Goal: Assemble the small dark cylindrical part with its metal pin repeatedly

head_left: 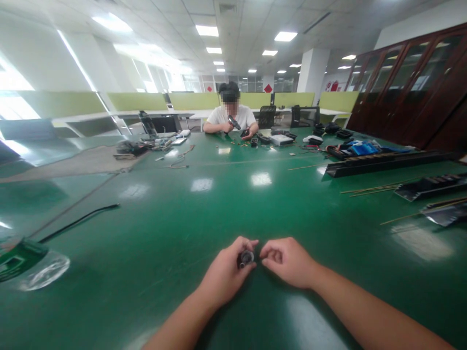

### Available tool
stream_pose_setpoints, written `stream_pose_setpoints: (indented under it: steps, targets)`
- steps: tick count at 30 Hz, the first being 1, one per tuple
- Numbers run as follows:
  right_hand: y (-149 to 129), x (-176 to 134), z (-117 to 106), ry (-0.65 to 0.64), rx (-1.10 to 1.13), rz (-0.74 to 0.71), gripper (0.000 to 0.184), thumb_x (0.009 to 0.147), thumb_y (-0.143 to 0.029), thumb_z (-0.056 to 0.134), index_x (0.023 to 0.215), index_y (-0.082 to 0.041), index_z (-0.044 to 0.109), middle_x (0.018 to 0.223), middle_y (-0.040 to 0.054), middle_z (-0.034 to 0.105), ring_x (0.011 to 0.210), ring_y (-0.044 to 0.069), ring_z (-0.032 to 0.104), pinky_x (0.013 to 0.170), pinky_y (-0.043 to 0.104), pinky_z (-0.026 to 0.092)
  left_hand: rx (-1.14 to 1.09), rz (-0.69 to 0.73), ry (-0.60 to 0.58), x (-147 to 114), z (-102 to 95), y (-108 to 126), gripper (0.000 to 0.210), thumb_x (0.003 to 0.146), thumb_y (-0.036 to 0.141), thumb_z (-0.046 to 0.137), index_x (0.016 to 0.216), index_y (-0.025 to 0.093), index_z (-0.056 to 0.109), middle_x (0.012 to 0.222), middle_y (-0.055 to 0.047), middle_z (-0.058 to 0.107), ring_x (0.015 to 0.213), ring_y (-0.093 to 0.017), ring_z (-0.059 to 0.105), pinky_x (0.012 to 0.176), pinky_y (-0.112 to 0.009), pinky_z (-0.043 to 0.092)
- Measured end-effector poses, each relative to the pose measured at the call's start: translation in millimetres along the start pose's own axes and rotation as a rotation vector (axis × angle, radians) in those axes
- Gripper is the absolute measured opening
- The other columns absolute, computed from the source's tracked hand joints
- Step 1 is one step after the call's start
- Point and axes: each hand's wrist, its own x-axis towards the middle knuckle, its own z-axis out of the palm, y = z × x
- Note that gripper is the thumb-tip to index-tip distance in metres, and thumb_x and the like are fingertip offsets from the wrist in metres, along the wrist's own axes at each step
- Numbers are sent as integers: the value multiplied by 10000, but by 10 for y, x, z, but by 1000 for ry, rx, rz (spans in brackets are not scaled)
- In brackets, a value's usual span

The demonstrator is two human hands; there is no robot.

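Note:
Near the front middle of the green table, my left hand [225, 272] is closed around a small round part [247, 257], dark on the outside with a grey ring-shaped face turned up. Its exact kind I cannot make out. Just to the right, my right hand [288, 262] hovers with its fingers curled and thumb drawn in towards them. Its fingertips are a small gap away from the round part. Whether anything tiny sits between those fingertips is hidden.
Across the green table [164, 214] a person [231, 114] holds a dark power tool [234, 122]. Black metal channels [386, 163] and thin brass-coloured rods [375, 188] lie right. A plastic bottle [36, 265] and black cable [80, 222] are left.

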Motion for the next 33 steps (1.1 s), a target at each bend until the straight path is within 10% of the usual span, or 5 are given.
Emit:
stream_pose_setpoints:
  steps: [33]
  targets:
    - [-50, -16, -44, -2, -54, -59, 125, 801, -194, 649, 909, -212, 710, 651, -30, 644, 544, 108, 530, 525, 219, 355, 64, 73, 173, 44, -15, 10, 428, 780, 199, 745, 1179, 293, 626, 1046, 14, 692, 955, -161, 647, 880, -282, 493]
